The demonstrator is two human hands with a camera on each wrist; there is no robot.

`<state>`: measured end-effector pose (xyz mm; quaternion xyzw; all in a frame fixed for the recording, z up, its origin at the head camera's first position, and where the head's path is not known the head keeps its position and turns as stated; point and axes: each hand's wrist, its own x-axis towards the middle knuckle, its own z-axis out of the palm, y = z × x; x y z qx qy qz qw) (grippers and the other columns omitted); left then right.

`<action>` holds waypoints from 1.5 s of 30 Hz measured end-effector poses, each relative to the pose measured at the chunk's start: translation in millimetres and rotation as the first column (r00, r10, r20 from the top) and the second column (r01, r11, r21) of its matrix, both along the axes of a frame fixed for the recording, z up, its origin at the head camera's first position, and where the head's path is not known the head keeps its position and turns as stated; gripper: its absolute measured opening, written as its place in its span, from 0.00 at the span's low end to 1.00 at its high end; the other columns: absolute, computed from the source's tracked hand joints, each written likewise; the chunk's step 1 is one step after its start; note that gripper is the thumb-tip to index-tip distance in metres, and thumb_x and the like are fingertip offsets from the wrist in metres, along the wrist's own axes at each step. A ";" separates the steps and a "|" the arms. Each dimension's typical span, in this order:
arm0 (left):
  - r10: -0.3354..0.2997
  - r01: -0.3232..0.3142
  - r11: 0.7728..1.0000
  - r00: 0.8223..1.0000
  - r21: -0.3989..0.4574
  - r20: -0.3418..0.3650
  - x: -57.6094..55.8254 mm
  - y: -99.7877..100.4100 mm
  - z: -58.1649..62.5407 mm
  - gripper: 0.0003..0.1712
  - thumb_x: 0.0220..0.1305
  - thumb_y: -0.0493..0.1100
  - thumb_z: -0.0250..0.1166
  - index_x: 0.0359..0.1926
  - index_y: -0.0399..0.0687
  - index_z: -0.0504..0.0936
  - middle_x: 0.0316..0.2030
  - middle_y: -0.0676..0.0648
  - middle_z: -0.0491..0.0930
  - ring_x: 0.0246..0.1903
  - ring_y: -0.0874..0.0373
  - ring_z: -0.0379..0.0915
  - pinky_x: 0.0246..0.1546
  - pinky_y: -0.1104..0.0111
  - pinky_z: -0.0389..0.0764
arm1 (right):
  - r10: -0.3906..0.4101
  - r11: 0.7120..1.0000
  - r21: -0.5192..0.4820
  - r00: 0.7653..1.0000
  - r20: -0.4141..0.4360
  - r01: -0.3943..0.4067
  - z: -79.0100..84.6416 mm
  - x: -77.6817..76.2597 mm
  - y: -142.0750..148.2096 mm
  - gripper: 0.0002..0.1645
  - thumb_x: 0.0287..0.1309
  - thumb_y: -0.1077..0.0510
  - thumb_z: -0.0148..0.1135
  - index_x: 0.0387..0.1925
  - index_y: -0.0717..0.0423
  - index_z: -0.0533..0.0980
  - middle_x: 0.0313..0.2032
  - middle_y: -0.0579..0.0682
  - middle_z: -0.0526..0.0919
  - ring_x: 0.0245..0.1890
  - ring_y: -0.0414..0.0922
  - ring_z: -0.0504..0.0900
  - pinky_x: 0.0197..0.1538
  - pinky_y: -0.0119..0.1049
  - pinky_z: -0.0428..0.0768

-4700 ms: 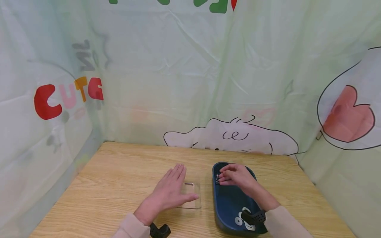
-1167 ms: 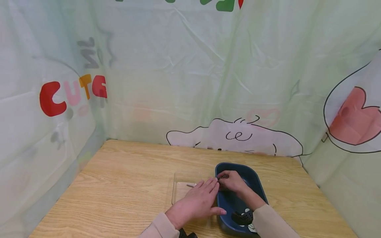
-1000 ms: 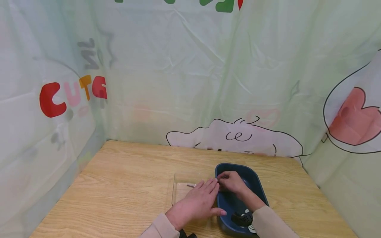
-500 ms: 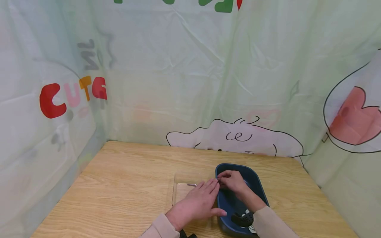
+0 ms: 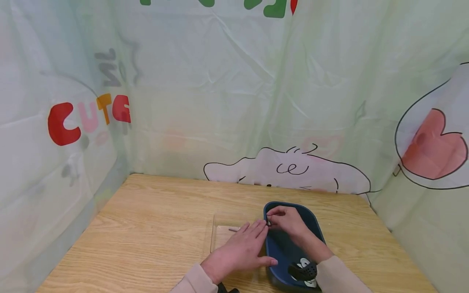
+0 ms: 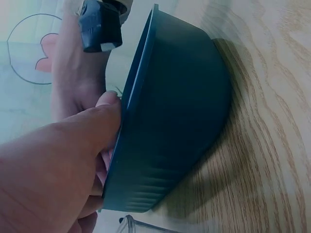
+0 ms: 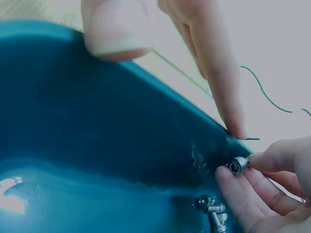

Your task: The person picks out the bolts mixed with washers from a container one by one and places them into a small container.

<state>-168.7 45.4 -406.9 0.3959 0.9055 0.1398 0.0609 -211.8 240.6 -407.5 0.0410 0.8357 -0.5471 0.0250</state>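
Note:
My right hand [image 5: 289, 224] is over the far left corner of a dark blue plastic bin [image 5: 280, 250]. Its fingertips pinch a socket-head screw [image 7: 238, 166], the hollow of its head showing in the right wrist view. Below it, several more socket-head screws [image 7: 217, 213] lie in the bin's corner. With straight fingers, my left hand [image 5: 239, 250] reaches across to the bin's left rim, its thumb at the rim too. Partly beneath that hand stands a clear shallow box [image 5: 212, 240], with one screw [image 5: 233, 230] visible in it.
Pale washer-like discs [image 5: 305, 262] lie at the bin's near end, partly behind the right wrist's black camera [image 5: 302, 271]. The wooden table [image 5: 165, 219] ends at a printed curtain [image 5: 198, 101] at the back and sides.
Since the earliest frame, my left hand has moved right from the clear box to the bin's rim. In the last half second my right hand has risen slightly, bringing the pinched screw into sight.

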 end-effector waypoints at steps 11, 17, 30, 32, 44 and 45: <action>0.078 -0.078 0.997 0.996 0.009 -0.047 -5.7 -13.4 3.7 0.54 0.65 0.75 0.49 0.77 0.43 0.53 0.78 0.46 0.51 0.78 0.55 0.43 0.77 0.58 0.54 | 0.070 0.993 -0.095 0.997 -0.017 -0.071 20.1 3.8 -0.3 0.15 0.67 0.64 0.58 0.49 0.74 0.76 0.42 0.63 0.83 0.41 0.52 0.88 0.49 0.45 0.86; 0.108 -0.107 0.994 0.993 0.023 -0.053 -10.2 -26.0 5.1 0.54 0.65 0.73 0.53 0.77 0.40 0.54 0.78 0.43 0.51 0.78 0.53 0.43 0.77 0.57 0.54 | 0.085 0.989 -0.118 0.996 -0.001 -0.085 26.2 3.3 -5.0 0.15 0.67 0.63 0.58 0.49 0.73 0.76 0.43 0.61 0.82 0.42 0.52 0.87 0.49 0.42 0.86; 0.194 -0.190 0.980 0.979 0.063 -0.055 -11.6 -54.3 9.6 0.57 0.62 0.75 0.55 0.76 0.39 0.54 0.78 0.43 0.49 0.78 0.51 0.44 0.77 0.55 0.54 | 0.098 0.990 -0.104 0.995 0.009 -0.096 34.2 4.7 -20.0 0.13 0.67 0.62 0.58 0.48 0.68 0.77 0.45 0.64 0.82 0.44 0.54 0.87 0.52 0.45 0.85; 0.207 -0.203 0.977 0.977 0.071 -0.048 -12.6 -60.1 9.1 0.57 0.62 0.75 0.56 0.76 0.39 0.54 0.78 0.43 0.49 0.78 0.51 0.44 0.77 0.55 0.53 | 0.100 0.989 -0.113 0.995 0.011 -0.098 34.1 4.5 -23.7 0.13 0.67 0.62 0.59 0.48 0.68 0.77 0.45 0.64 0.82 0.44 0.54 0.87 0.51 0.43 0.86; 0.259 -0.256 0.961 0.966 0.107 -0.012 -13.8 -88.0 -0.1 0.59 0.60 0.73 0.60 0.76 0.36 0.53 0.78 0.40 0.48 0.78 0.48 0.42 0.77 0.53 0.52 | 0.155 0.976 -0.156 0.988 0.012 -0.151 29.8 2.6 -45.5 0.12 0.66 0.64 0.59 0.47 0.70 0.78 0.43 0.64 0.83 0.39 0.49 0.87 0.48 0.42 0.87; 0.262 -0.259 0.960 0.965 0.106 -0.010 -13.2 -89.9 -1.1 0.60 0.60 0.73 0.61 0.76 0.36 0.53 0.78 0.40 0.48 0.78 0.48 0.42 0.77 0.53 0.52 | 0.155 0.976 -0.159 0.988 0.012 -0.151 29.5 2.2 -47.1 0.12 0.66 0.65 0.59 0.46 0.70 0.78 0.43 0.64 0.83 0.39 0.49 0.87 0.47 0.42 0.87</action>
